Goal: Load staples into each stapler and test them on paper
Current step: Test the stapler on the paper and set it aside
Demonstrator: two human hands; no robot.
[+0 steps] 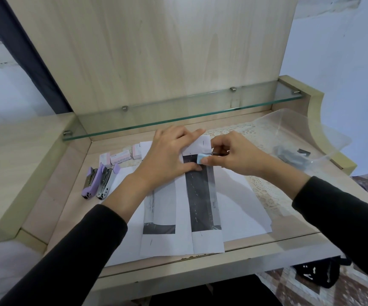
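Box (120, 159) reads "STAPLES" (faintly); left hand (169, 155) flat on paper (202, 241), right hand (233, 155) pinches blue stapler (201, 158).

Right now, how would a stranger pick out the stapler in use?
On the wooden desk, look at the papers in the middle. At their far end the right hand pinches a small light blue stapler; the two idle staplers on the left are purple.

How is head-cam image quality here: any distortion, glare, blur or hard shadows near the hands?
Head view: wide-angle stretch swells the sleeves toward the bottom corners. Light is soft and even, with a faint shadow under the left hand and no glare on the paper. The blue stapler in the right hand is small and slightly soft.
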